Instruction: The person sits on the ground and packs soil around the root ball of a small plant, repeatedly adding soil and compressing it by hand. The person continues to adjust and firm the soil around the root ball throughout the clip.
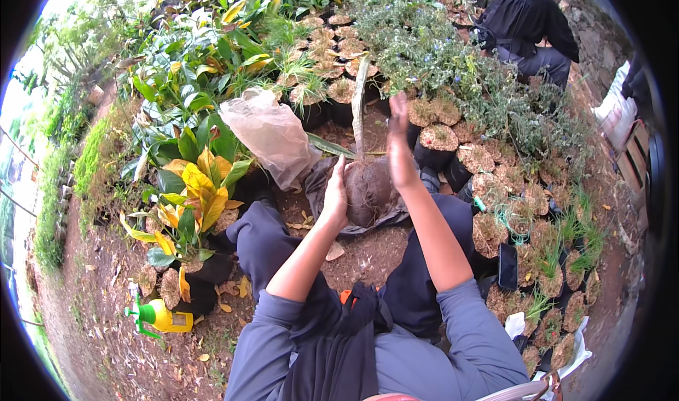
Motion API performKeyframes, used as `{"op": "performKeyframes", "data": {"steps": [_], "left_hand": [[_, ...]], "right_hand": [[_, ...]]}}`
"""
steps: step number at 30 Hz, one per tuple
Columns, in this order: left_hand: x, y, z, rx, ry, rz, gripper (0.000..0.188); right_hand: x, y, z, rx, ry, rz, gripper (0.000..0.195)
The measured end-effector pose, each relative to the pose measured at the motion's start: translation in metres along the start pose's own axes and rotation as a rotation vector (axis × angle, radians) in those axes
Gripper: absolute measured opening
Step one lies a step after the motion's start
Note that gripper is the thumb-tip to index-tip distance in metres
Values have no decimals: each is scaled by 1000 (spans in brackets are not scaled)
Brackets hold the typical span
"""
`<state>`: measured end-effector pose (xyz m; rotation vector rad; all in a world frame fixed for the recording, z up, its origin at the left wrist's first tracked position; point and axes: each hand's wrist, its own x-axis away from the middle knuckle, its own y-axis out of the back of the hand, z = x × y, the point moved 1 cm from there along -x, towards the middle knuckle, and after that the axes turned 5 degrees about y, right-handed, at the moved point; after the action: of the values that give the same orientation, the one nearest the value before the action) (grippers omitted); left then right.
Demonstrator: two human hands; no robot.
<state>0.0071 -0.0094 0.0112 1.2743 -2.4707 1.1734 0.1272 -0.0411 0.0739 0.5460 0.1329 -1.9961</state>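
Observation:
Between my knees stands a rounded brown root ball (370,194) wrapped in fine roots. A long, pale upright leaf (359,104) rises from its top, and a green leaf (330,145) leans out to the left. Dark plastic sheeting (316,186) lies under the ball. My left hand (335,197) is flat at the ball's left side; whether it presses on it, I cannot tell. My right hand (400,146), slightly blurred, is raised with a flat palm at the upper right of the ball. Neither hand grips anything.
A translucent plastic bag (270,133) lies beyond my left hand. Potted plants with yellow leaves (204,194) and a yellow-green spray bottle (162,317) are left. Several black nursery pots (436,146) and a phone (507,267) are right. Another person (525,29) sits farther off.

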Motion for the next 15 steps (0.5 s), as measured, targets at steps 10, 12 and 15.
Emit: {"op": "performKeyframes", "data": {"steps": [10, 12, 15], "left_hand": [[14, -6, -5, 209, 171, 200, 68], [11, -2, -8, 139, 275, 153, 68], [16, -1, -15, 130, 327, 143, 68]], "right_hand": [[16, -11, 9, -368, 9, 511, 99], [14, -4, 17, -460, 32, 448, 101], [11, 3, 19, -483, 71, 392, 101]]}}
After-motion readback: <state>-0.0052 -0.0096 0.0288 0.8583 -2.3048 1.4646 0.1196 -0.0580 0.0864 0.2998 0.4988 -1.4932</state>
